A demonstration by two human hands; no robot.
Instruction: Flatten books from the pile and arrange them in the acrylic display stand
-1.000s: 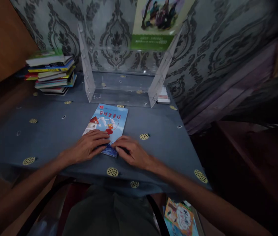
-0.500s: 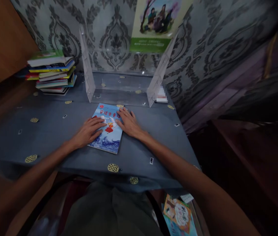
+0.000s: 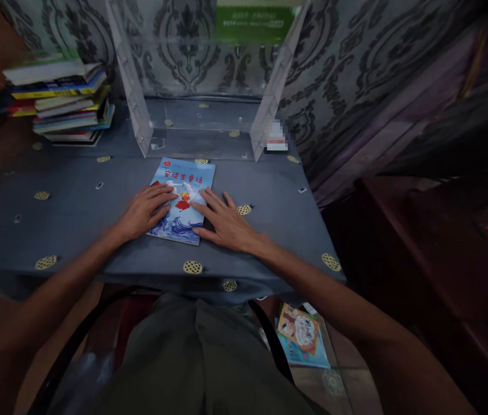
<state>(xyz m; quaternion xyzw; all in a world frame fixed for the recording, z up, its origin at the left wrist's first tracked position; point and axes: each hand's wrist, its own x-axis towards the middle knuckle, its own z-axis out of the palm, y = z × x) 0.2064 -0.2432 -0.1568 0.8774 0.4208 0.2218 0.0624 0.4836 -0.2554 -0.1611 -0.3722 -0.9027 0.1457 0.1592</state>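
Note:
A blue book (image 3: pixel 183 222) with red characters and a wave picture on its cover lies closed on the cloth-covered table (image 3: pixel 75 213). My left hand (image 3: pixel 142 212) rests on the book's left side, palm down, fingers spread. Over the right side of the cover lie the fingertips of my right hand (image 3: pixel 226 225); its fingers are apart and its palm is beside the book. Neither hand grips anything.
Behind the book stands a clear acrylic rack (image 3: pixel 200 144). A stack of books (image 3: pixel 66 104) is at the back left. A small blurred object (image 3: pixel 276 137) sits right of the rack. More books (image 3: pixel 299 337) lie on the floor below.
The view has tilted down, so everything sits higher in it. My right hand has slid toward me, from the book's upper right to its middle and lower right, uncovering the title. My left hand stays put.

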